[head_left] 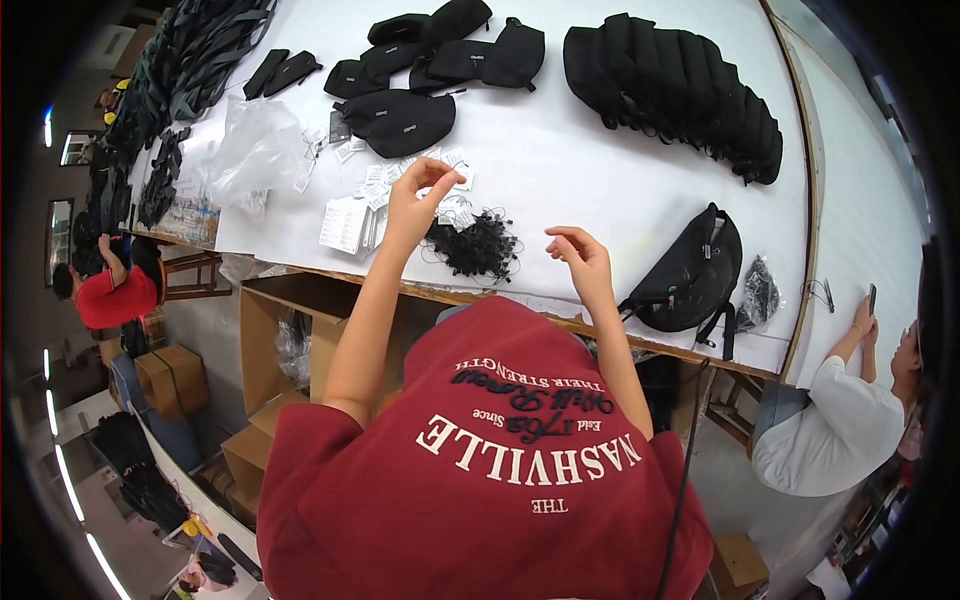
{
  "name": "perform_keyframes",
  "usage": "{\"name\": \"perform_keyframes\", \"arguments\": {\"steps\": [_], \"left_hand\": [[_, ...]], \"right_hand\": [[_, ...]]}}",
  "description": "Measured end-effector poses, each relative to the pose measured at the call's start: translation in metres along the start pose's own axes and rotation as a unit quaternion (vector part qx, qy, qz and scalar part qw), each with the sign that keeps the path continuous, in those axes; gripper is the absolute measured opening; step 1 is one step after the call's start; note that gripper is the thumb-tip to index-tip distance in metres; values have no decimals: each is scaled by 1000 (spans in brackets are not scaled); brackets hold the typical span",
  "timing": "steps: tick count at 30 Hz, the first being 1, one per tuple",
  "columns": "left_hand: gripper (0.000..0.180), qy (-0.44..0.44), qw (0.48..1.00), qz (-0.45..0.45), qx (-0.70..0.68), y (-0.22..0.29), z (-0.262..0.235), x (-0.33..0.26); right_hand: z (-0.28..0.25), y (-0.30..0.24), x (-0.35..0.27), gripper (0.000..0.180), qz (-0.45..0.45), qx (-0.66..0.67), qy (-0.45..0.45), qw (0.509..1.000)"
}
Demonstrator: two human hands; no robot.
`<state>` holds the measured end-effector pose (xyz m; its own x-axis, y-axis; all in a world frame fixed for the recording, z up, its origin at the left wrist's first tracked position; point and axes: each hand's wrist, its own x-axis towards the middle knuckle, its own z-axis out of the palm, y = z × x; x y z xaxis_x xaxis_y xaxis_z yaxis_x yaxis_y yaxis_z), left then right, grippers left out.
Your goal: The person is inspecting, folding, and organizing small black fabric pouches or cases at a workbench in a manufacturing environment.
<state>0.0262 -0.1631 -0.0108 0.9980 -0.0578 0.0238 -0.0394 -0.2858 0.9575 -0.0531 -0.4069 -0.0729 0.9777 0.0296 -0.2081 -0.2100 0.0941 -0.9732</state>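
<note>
My left hand (420, 200) hovers over a spread of white paper tags (377, 192), its thumb and index finger pinched together. Whatever lies between those fingertips is too small to make out. Just below it is a tangled heap of black tag strings (474, 245) with small fasteners. To the right of the heap, my right hand (582, 262) is raised above the white table (560, 190); its fingers are bent and slightly apart, with nothing visible in them. Nearest to that hand is a black half-round bag (692, 270) with a zipper and strap. A stack of white tags (345, 225) sits left of my left wrist.
Black pouches (400, 122) lie at the far middle, and a row of black bags (670, 85) at the far right. A clear plastic bag (255, 150) and black straps (190, 75) are on the left. A packet (760, 295) lies right. Another person (835, 430) sits at right.
</note>
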Motion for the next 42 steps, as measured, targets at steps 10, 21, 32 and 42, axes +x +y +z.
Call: {"name": "perform_keyframes", "arguments": {"steps": [10,21,32,42], "left_hand": [[16,-200,975,-79,-51,33,43,-46],[93,218,816,-102,525,-119,-88,-27],[84,168,918,-120,340,-104,-145,-33],[19,-63,996,33,47,75,10,-76]], "right_hand": [[42,-52,5,26,-57,27,33,997],[-8,-62,-25,24,5,126,0,992],[-4,-47,-39,24,51,14,-68,996],[36,-90,-39,13,-128,-178,-58,974]]}}
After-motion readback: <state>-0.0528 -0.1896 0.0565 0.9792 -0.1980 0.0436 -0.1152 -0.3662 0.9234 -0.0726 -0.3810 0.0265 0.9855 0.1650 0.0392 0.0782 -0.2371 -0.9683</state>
